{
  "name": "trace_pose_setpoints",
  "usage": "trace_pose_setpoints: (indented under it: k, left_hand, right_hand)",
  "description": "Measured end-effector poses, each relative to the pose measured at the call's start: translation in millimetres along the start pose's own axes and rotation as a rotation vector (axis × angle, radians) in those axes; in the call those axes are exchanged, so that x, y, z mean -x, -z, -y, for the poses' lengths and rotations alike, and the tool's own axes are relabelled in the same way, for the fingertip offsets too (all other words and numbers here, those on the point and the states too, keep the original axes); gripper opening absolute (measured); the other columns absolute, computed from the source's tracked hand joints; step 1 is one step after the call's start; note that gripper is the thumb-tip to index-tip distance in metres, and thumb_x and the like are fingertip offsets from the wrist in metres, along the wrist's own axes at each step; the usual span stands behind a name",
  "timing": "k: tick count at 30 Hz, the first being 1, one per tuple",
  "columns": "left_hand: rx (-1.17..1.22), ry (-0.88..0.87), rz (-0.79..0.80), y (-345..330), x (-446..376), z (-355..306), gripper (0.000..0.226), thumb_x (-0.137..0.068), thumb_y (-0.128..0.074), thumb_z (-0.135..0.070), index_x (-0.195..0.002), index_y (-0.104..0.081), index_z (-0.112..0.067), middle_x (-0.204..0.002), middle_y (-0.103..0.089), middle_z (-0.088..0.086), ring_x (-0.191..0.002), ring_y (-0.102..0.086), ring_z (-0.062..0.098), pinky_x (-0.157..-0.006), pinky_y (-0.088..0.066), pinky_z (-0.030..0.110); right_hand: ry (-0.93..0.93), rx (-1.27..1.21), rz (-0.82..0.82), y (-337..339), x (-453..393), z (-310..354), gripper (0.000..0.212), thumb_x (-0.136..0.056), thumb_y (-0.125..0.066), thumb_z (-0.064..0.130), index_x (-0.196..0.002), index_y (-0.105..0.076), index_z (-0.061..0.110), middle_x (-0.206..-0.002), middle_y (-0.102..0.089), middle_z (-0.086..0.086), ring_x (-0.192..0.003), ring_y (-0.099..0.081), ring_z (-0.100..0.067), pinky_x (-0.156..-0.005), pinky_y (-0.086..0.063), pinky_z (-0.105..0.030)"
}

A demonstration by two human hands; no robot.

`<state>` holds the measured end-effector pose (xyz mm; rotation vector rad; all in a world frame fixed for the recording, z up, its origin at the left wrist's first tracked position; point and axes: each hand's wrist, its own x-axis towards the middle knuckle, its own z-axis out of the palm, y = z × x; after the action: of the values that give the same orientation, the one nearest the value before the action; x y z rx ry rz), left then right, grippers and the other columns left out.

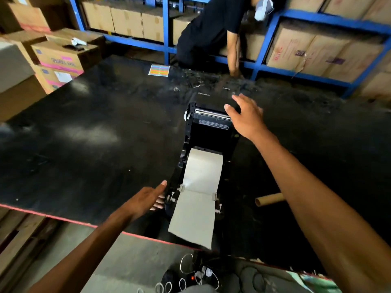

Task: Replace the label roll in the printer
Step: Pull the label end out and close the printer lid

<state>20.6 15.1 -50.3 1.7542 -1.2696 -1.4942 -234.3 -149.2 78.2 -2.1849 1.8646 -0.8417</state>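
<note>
A black label printer [208,132] lies on the black table [95,134] with its lid [213,98] swung back. A white label roll [203,168] sits in its bay, and its paper strip [193,216] runs out over the front and past the table edge. My right hand [245,117] hovers over the open lid's right side, fingers spread, holding nothing. Beside the printer's front left corner, my left hand [148,199] is flat with fingers extended, touching or nearly touching the housing. An empty cardboard core [268,199] lies to the printer's right.
Another person [211,32] crouches at the blue shelving [275,66] behind the table. Cardboard boxes [59,58] are stacked at the left. A coloured sheet [159,70] lies at the table's far edge. Cables and a power strip [192,275] lie on the floor below.
</note>
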Motion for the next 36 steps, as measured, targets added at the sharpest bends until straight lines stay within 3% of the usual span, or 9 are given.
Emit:
trace_pose_setpoints:
  k: [5,9,13,17,20,23,29,32,36]
  left_hand:
    - [-0.088,0.068,0.064,11.7,-18.5,0.7,0.064,-0.09,-0.029,-0.063,-0.083,-0.069,-0.014,-0.092,-0.074,0.012,-0.088,-0.073,0.022,-0.09,-0.055,0.039]
    - [-0.101,0.084,0.076,13.8,-26.9,-2.2,0.073,-0.089,-0.026,-0.066,-0.08,-0.071,-0.01,-0.086,-0.076,0.013,-0.08,-0.075,0.022,-0.085,-0.057,0.037]
    - [-0.053,0.139,0.099,16.4,-29.8,-7.7,0.091,-0.086,-0.015,-0.072,-0.084,-0.072,-0.001,-0.084,-0.076,0.019,-0.081,-0.075,0.027,-0.079,-0.057,0.035]
    - [-0.024,0.148,0.124,21.0,-28.4,-7.4,0.114,-0.064,-0.01,-0.092,-0.086,-0.074,0.0,-0.083,-0.078,0.017,-0.082,-0.075,0.027,-0.08,-0.056,0.035]
    - [0.01,0.143,0.13,21.4,-27.5,-7.8,0.126,-0.033,-0.017,-0.104,-0.079,-0.074,-0.001,-0.079,-0.077,0.016,-0.081,-0.075,0.027,-0.077,-0.055,0.034]
    - [0.003,0.134,0.124,20.9,-25.0,-8.9,0.116,-0.035,-0.025,-0.103,-0.072,-0.073,-0.004,-0.078,-0.077,0.016,-0.081,-0.075,0.028,-0.082,-0.056,0.036]
    - [-0.091,0.061,0.137,19.0,-19.2,-8.3,0.1,-0.037,-0.056,-0.092,-0.084,-0.076,-0.005,-0.084,-0.079,0.01,-0.085,-0.075,0.024,-0.092,-0.055,0.042]
    - [-0.071,0.042,0.127,18.2,-16.6,-7.6,0.097,-0.038,-0.058,-0.089,-0.084,-0.076,-0.005,-0.085,-0.079,0.009,-0.085,-0.075,0.024,-0.091,-0.055,0.041]
    - [-0.047,0.042,0.124,18.8,-16.1,-5.6,0.082,-0.054,-0.058,-0.077,-0.088,-0.076,-0.005,-0.087,-0.079,0.01,-0.085,-0.075,0.023,-0.093,-0.055,0.043]
  right_hand:
    - [0.013,0.051,-0.166,-17.4,16.1,2.1,0.043,-0.097,-0.037,0.039,-0.126,-0.057,0.015,-0.143,-0.048,-0.01,-0.133,-0.039,-0.028,-0.106,-0.024,-0.042]
    - [0.154,-0.011,-0.46,-16.6,56.3,0.8,0.027,-0.09,-0.054,0.032,-0.089,-0.073,0.013,-0.108,-0.07,-0.006,-0.099,-0.056,-0.025,-0.088,-0.03,-0.034]
    - [0.221,-0.157,-0.541,-17.2,100.6,3.4,0.009,-0.078,-0.071,0.023,-0.078,-0.072,0.014,-0.101,-0.068,-0.004,-0.095,-0.055,-0.02,-0.087,-0.035,-0.036]
    - [0.092,-0.361,-0.403,-25.5,142.8,-0.4,0.05,-0.069,-0.076,0.032,-0.115,-0.061,0.02,-0.131,-0.043,0.003,-0.121,-0.041,-0.009,-0.106,-0.031,-0.027]
    - [0.018,-0.351,-0.189,-30.9,169.1,-12.5,0.094,-0.057,-0.073,0.054,-0.139,-0.033,0.033,-0.149,-0.024,0.008,-0.135,-0.022,-0.003,-0.11,-0.009,-0.012]
    - [0.05,-0.216,-0.002,-43.1,191.1,-21.9,0.118,-0.053,-0.07,0.066,-0.145,0.0,0.042,-0.157,-0.006,0.004,-0.143,-0.005,-0.004,-0.112,0.002,-0.013]
    - [-0.078,-0.284,0.078,-58.1,211.4,-28.1,0.112,-0.056,-0.066,0.069,-0.143,0.002,0.047,-0.158,-0.001,0.01,-0.144,-0.003,-0.004,-0.115,-0.002,-0.024]
    - [-0.289,-0.538,0.053,-57.9,207.6,-28.4,0.087,-0.067,-0.063,0.061,-0.14,-0.016,0.047,-0.156,-0.016,0.009,-0.142,-0.018,-0.008,-0.117,-0.018,-0.037]
    - [-0.532,-0.786,0.126,-64.8,209.2,-28.7,0.074,-0.08,-0.069,0.032,-0.143,-0.029,0.032,-0.148,-0.038,0.001,-0.133,-0.038,-0.009,-0.113,-0.03,-0.033]
